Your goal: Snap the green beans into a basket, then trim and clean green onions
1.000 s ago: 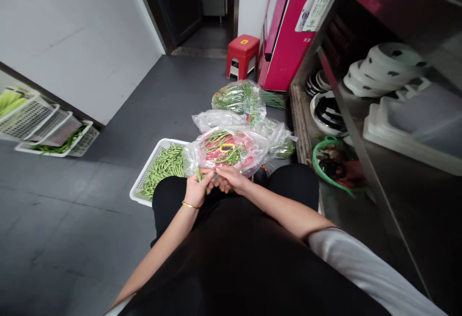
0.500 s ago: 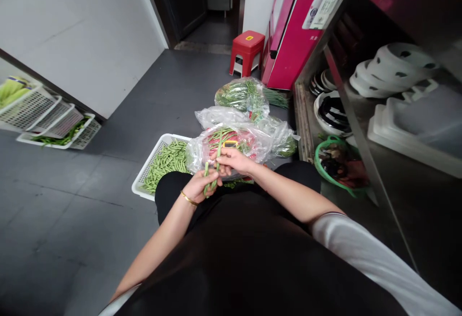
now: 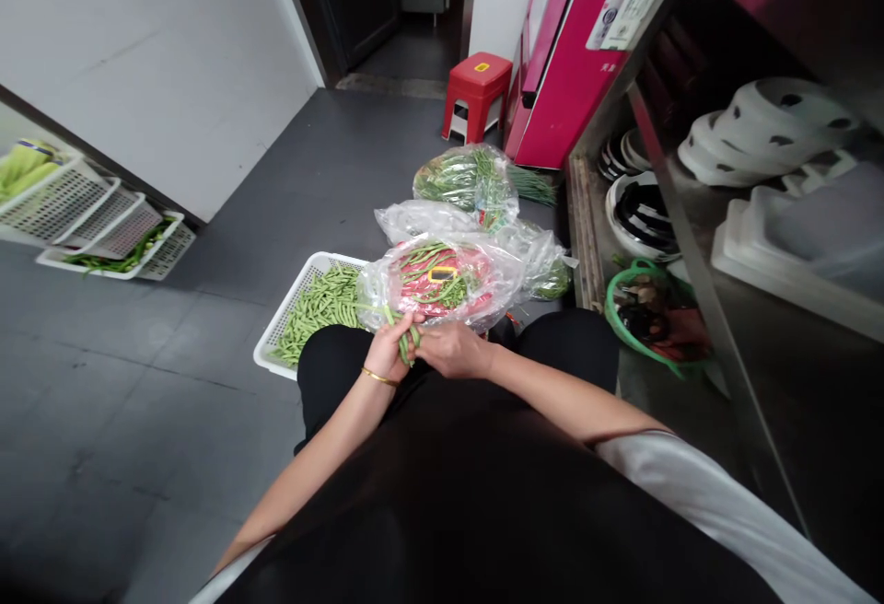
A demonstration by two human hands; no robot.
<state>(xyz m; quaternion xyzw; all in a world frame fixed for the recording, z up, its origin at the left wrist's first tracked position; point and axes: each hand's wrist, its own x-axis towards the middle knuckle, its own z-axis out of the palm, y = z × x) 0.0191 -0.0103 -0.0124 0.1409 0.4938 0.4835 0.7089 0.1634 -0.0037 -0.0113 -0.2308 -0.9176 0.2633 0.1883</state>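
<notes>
My left hand (image 3: 388, 353), with a gold bangle on the wrist, is closed around a few green beans (image 3: 401, 339) over my lap. My right hand (image 3: 452, 350) touches it from the right, fingers curled on the same beans. Just beyond my hands lies a clear plastic bag (image 3: 442, 282) with green beans over a red basin. To its left on the floor stands a white perforated tray (image 3: 274, 341) holding cut bean pieces (image 3: 319, 307).
More bagged green beans (image 3: 464, 179) lie farther ahead, near a red stool (image 3: 476, 95) and a pink cabinet (image 3: 567, 79). A steel shelf unit (image 3: 697, 245) with stacked dishes and a green basket (image 3: 645, 309) stands at my right. White trays (image 3: 103, 231) lean at the left wall.
My right hand, raised with a long bean half a second ago, has come down beside my left hand. Both hands now hold the beans low over my lap.
</notes>
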